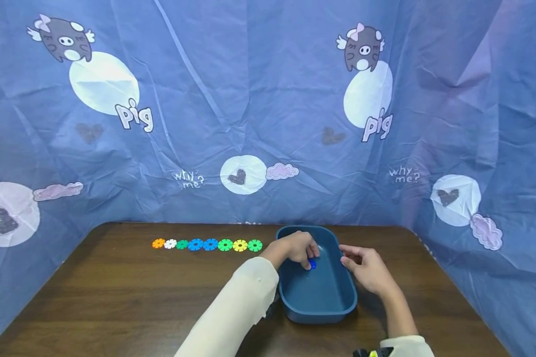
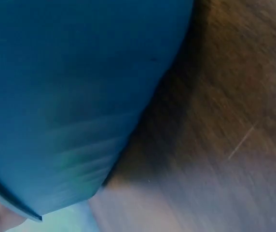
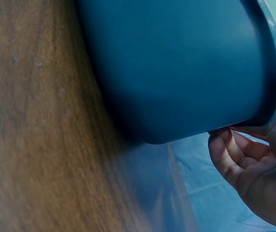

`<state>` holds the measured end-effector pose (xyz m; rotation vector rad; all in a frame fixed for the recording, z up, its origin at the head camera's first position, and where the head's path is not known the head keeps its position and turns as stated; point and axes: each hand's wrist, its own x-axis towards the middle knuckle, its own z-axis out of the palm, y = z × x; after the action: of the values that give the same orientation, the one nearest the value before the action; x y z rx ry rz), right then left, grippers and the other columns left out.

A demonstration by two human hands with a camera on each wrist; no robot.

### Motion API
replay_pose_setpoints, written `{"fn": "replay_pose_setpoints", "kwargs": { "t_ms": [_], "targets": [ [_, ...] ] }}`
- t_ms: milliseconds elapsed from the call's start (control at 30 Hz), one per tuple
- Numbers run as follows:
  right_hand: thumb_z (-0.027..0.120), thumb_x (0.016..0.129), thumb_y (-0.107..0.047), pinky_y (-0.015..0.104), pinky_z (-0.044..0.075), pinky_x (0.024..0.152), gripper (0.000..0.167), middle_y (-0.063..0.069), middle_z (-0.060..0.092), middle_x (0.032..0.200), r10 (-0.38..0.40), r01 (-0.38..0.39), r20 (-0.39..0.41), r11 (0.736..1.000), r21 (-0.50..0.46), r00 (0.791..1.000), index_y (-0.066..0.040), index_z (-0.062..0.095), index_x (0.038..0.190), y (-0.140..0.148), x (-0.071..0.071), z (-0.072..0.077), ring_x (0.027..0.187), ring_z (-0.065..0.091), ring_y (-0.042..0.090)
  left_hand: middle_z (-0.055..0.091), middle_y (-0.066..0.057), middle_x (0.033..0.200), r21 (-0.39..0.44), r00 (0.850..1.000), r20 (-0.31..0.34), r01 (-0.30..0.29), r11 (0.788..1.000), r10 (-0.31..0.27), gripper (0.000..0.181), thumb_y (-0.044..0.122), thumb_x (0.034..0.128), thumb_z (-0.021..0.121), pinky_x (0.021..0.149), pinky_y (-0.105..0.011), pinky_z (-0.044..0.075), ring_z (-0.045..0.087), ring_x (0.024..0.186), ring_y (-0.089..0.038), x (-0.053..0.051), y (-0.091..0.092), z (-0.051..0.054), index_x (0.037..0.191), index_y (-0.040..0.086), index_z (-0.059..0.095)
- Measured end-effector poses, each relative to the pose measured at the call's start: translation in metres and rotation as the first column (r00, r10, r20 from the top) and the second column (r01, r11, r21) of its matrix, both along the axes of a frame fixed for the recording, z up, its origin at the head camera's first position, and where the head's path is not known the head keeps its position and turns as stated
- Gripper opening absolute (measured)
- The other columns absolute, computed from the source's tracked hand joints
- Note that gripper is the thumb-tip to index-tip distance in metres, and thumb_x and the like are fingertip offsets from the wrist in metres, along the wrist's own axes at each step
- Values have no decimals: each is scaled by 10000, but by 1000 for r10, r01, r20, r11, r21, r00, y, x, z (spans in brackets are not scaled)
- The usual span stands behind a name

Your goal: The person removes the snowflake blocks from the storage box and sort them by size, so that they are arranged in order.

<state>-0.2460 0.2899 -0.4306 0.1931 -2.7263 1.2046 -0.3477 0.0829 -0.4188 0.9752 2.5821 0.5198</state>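
My left hand (image 1: 298, 247) reaches over the left side of a dark blue plastic bin (image 1: 317, 315). Between its downward thumb and fingertips shows a small dark blue plastic piece (image 1: 312, 264), which it seems to pinch near the bin's floor; the piece's full shape is hidden. At the bin's right side, my right hand (image 1: 369, 270) touches the outer wall just by the rim with its fingertips. The right wrist view shows that hand (image 3: 254, 166) with bent fingers against the bin (image 3: 176, 72). In the left wrist view the bin's outer wall (image 2: 70, 96) hides most of the left hand.
Left of the bin, a row of flower-shaped plastic discs (image 1: 225, 245) in orange, white, green, blue and yellow lies along the back of the brown wooden table (image 1: 138, 297). A blue curtain (image 1: 268, 99) with pig prints hangs behind the table and at its sides.
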Motion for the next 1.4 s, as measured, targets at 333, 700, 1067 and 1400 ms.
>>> {"fn": "replay_pose_setpoints", "kwargs": {
  "t_ms": [333, 700, 1067, 1400],
  "targets": [
    [664, 988, -50, 265, 550, 733, 318, 169, 740, 1096, 3, -4, -13, 1000, -11, 1000, 49, 669, 1291, -2, 0, 0, 926, 676, 215, 686, 70, 898, 26, 999, 33, 5, 1000, -6, 193, 66, 824, 861, 784, -210, 548, 611, 841, -55, 1, -1, -1, 959, 167, 768],
    [659, 983, -32, 264, 548, 724, 311, 174, 739, 1078, 8, -8, -30, 1000, 0, 1000, 64, 669, 1279, -2, 0, 2, 900, 670, 209, 730, -48, 861, 322, 988, 154, -48, 945, -2, 165, -93, 887, 720, 687, -235, 599, 676, 752, -113, -8, -26, 28, 1012, 2, 771],
    [656, 989, -47, 270, 531, 721, 313, 152, 736, 1080, 5, -5, -19, 1000, 3, 1000, 53, 670, 1285, -3, 1, 1, 904, 649, 200, 754, -82, 879, 357, 983, 73, -181, 916, 166, 193, -78, 871, 716, 654, -224, 564, 679, 727, -130, -25, -104, 49, 1042, -8, 772],
    [657, 990, -55, 280, 537, 736, 324, 151, 736, 1104, 7, -7, -23, 1000, 18, 1000, 41, 667, 1299, -3, 0, 1, 942, 661, 212, 743, -185, 918, 370, 956, 93, -291, 882, 277, 226, -104, 867, 626, 688, -275, 574, 658, 741, -136, -27, -194, 39, 1066, -85, 730]
  ]
}}
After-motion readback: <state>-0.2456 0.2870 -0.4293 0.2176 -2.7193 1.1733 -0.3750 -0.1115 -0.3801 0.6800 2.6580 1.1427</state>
